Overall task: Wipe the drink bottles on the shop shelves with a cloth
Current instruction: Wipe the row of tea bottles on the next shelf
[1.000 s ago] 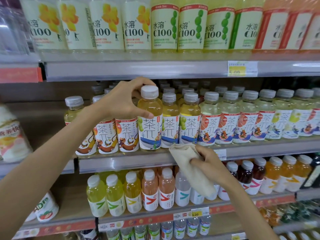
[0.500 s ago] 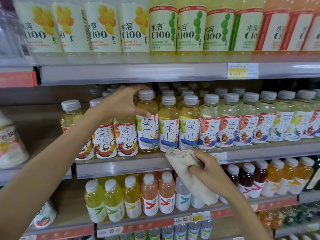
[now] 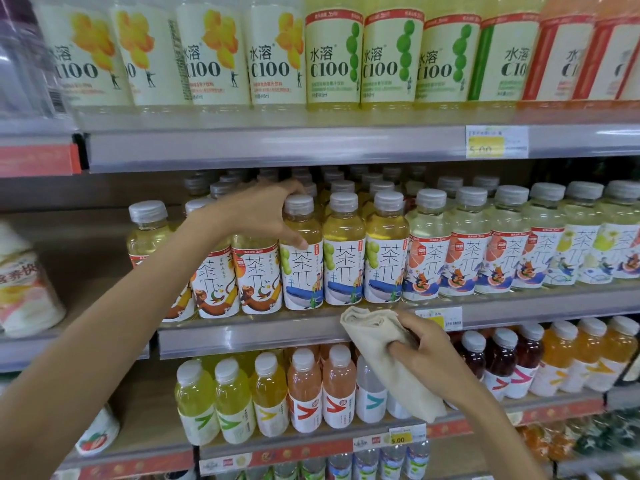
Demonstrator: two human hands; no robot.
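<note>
While the left hand (image 3: 258,216) grips a bottle (image 3: 302,252) (fingertips hidden), the right (image 3: 420,351) clutches the cloth (image 3: 379,344).

The scene was brightly, evenly lit; edges were bowed and blurred, and glare was seen on shelf rails (image 3: 277,147).

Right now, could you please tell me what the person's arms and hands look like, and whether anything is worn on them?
Both forearms are bare as far as the picture shows: no sleeve reaches into view. The left hand and the right hand have no gloves, and no rings, watch or bracelet are visible on the fingers or wrists. The fingernails look short and unpainted.
</note>
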